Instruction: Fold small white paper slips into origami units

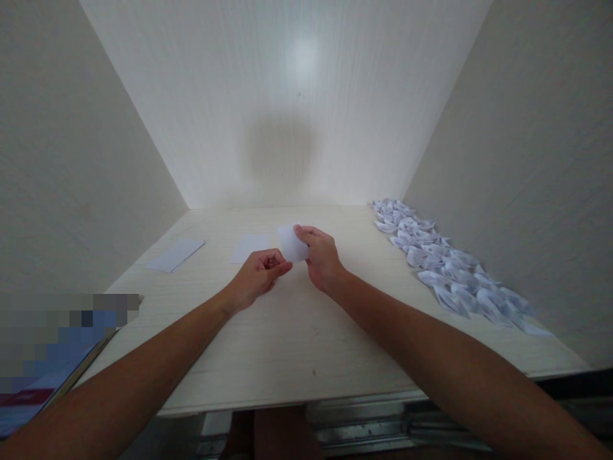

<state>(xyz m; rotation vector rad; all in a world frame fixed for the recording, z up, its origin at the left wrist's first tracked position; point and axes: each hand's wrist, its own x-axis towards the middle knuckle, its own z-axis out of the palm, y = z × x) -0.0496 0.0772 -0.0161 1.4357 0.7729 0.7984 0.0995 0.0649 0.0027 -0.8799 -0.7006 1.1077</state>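
A small sheet of white paper is held up over the middle of the table. My right hand grips it from the right, thumb across its face. At its lower left corner, my left hand pinches the paper between thumb and curled fingers. Just behind my left hand, another white paper sheet lies flat on the table. Farther left rests a stack of white paper.
Many folded white paper pieces lie in rows along the right wall. A partly blurred book or magazine is at the lower left. Pale panels enclose the table on the left, back and right.
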